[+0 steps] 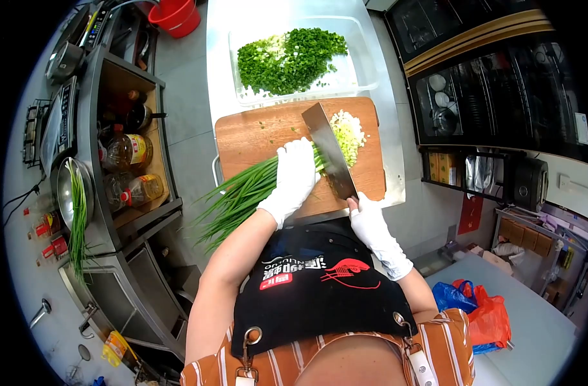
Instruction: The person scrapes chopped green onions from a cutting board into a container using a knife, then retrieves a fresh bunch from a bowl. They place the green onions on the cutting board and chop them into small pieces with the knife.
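My left hand (295, 177), in a white glove, is closed over a bunch of green onions (239, 196) on the wooden cutting board (242, 138). Their long green ends hang past the board's left edge. In my right hand (369, 219), also gloved in white, is the handle of a cleaver (330, 151). Its broad blade stands across the cut end of the bunch, close to my left fingers. Chopped pale onion pieces (349, 136) lie to the right of the blade. The cleaver's handle is mostly hidden by my fingers.
Beyond the board, a clear plastic tray (364, 64) holds a heap of chopped green onion (287, 61). A steel bowl (75, 186) with more green onions stands at left, near shelves of oil bottles (131, 149). A red bucket (176, 18) is on the floor; plastic bags (487, 315) lie at right.
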{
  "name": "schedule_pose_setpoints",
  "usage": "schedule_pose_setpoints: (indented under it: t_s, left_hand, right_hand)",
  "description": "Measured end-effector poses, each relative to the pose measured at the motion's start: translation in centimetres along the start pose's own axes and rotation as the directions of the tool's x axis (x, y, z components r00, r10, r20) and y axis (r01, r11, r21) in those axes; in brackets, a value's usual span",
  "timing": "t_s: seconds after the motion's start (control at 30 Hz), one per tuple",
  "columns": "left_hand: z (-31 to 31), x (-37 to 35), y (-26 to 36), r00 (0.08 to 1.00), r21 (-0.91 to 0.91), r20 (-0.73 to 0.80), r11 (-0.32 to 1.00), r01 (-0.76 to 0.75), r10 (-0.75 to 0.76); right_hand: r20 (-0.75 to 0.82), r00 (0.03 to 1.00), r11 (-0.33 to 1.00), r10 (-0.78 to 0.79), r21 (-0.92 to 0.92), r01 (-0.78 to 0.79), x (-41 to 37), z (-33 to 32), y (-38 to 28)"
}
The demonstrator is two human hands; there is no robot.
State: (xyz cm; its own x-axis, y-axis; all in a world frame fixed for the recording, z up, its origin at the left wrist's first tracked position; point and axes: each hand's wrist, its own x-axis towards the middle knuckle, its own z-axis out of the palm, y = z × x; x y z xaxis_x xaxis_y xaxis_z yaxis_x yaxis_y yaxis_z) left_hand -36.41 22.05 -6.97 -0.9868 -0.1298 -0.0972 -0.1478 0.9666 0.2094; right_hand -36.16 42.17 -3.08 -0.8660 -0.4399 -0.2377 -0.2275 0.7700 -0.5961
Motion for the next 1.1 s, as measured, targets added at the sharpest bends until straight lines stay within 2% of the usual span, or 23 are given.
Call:
schedule_pose_setpoints:
  t_s: [0.2,0.33,0.4,0.63,0.83,0.9,0.97,1.0,1.03,1.1]
  left_hand:
    - [-0.1,0.2,0.0,1.000,-0.009,0.020,1.000,-0.001,0.001]
    - [-0.5,0.0,0.1,0.999,-0.012,0.042,1.000,0.009,-0.009]
    - [-0.4,0.0,0.1,1.000,-0.015,0.021,1.000,0.001,0.000]
    - [-0.4,0.1,0.0,1.000,-0.010,0.014,1.000,-0.006,0.006]
    - [-0.4,0.3,-0.1,0.998,-0.002,0.057,1.000,0.010,-0.010]
    - [-0.3,0.2,-0.2,1.000,-0.074,0.004,0.997,-0.009,0.009]
    - [-0.4,0.0,-0.2,0.999,-0.077,0.038,0.997,0.002,0.001]
    - [-0.6,0.1,-0.3,0.997,-0.080,0.070,0.997,0.018,-0.012]
    - [-0.7,0.1,-0.6,0.997,-0.078,0.070,0.997,0.018,-0.013]
    - [-1.2,-0.3,-1.3,0.999,-0.196,0.051,0.981,-0.004,0.014]
  right_hand:
    - [0.055,0.997,0.999,0.051,-0.001,-0.051,1.3,0.1,-1.1]
    - [-0.012,1.000,1.000,-0.017,0.003,0.017,-0.1,0.5,-0.2]
    - [0.079,0.995,0.998,0.056,-0.025,-0.055,1.2,0.1,-1.4]
    - [0.031,1.000,0.999,-0.005,-0.053,0.007,-0.4,0.2,0.0]
    - [0.054,0.997,0.997,0.048,-0.063,-0.045,2.8,2.3,-1.3]
    - [0.051,0.996,0.993,0.067,-0.098,-0.061,2.8,2.4,-0.5]
    - [0.019,0.998,0.998,0.055,0.026,-0.056,3.0,2.7,0.8]
    - [0.016,0.999,0.998,0.051,0.028,-0.052,3.2,2.6,1.1]
    - [0.028,0.996,0.988,0.082,0.126,-0.085,3.2,2.5,1.4]
    - [0.102,0.980,0.946,0.172,0.259,-0.193,3.4,1.7,0.8]
